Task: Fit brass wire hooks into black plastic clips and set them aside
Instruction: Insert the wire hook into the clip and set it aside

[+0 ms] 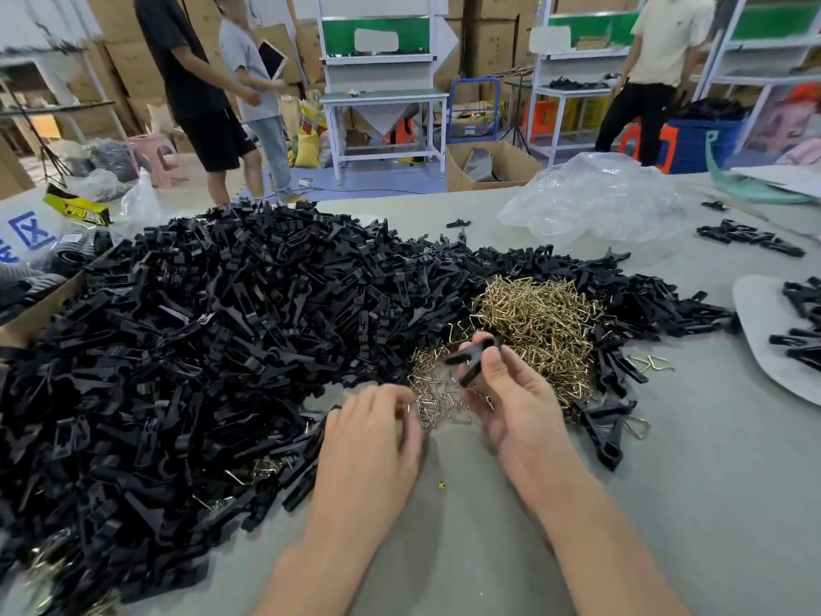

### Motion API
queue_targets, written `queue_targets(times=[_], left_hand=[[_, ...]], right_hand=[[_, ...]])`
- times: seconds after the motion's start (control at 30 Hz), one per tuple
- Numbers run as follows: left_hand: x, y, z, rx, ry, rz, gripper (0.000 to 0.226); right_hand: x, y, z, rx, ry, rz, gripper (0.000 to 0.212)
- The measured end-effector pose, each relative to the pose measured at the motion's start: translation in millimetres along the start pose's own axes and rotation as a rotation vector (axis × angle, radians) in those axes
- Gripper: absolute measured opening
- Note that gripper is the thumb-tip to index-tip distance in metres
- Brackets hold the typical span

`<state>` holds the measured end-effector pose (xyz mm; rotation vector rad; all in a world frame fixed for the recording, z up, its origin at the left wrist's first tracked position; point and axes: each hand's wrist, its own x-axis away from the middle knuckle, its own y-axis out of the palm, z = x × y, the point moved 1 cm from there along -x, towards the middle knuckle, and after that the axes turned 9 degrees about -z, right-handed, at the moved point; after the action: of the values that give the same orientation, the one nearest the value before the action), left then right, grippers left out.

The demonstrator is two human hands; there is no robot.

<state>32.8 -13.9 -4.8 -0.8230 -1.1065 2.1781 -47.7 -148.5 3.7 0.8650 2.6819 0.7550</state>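
Two bare hands low in view, both at the near edge of the heap of brass wire hooks on the grey table. With the right hand, holding one black plastic clip just above the near edge of that heap: thumb on top, fingers curled under, closed firmly on the clip, its forked end pointing left. With the left hand, reaching palm down to the thin scatter of hooks at the near-left edge of the heap. Fingers bent and blurred, tips at the wires; not possible to tell if pinching a hook or holding nothing.

Left of the heap, and curving behind it, a very large pile of loose black clips, spreading to the left end of the table. Just right of the heap, at its near side, a few clips with brass hook fitted, lying flat on the table. Far right of the heap, a pale grey board carrying more black clips. Behind the heap, a crumpled clear plastic bag; right of the bag, a short row of black clips. Far left of the heap, the edge of a cardboard box. Well behind the heap, beyond the table, three persons standing among white workbenches and cartons.
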Motion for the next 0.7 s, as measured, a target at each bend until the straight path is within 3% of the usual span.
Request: queue_targets(times=[0.13, 0.23, 0.33, 0.43, 0.7], left_hand=[[1.0, 5.3, -0.4, -0.258, 0.005, -0.076, 0.024], [-1.2, 5.7, 0.3, -0.261, 0.001, -0.116, 0.023], [-2.1, 8.3, 0.7, -0.255, 0.022, -0.136, 0.025], [-2.0, 9.5, 0.1, -0.286, 0.040, -0.151, 0.027], [-2.0, 7.5, 1.9, -0.231, 0.121, -0.116, 0.015]], right_hand=[[0.0, -2.6, -3.0, -0.085, 0.011, 0.091, 0.022], [-0.3, -0.1, -1.3, -0.051, 0.036, 0.117, 0.015], [-1.3, -0.2, -0.5, -0.048, 0.041, 0.123, 0.027], [-1.5, 1.3, -0.6, -0.045, 0.046, 0.102, 0.022], [-3.5, 0.6, 3.3, 0.015, 0.044, 0.075, 0.017]])
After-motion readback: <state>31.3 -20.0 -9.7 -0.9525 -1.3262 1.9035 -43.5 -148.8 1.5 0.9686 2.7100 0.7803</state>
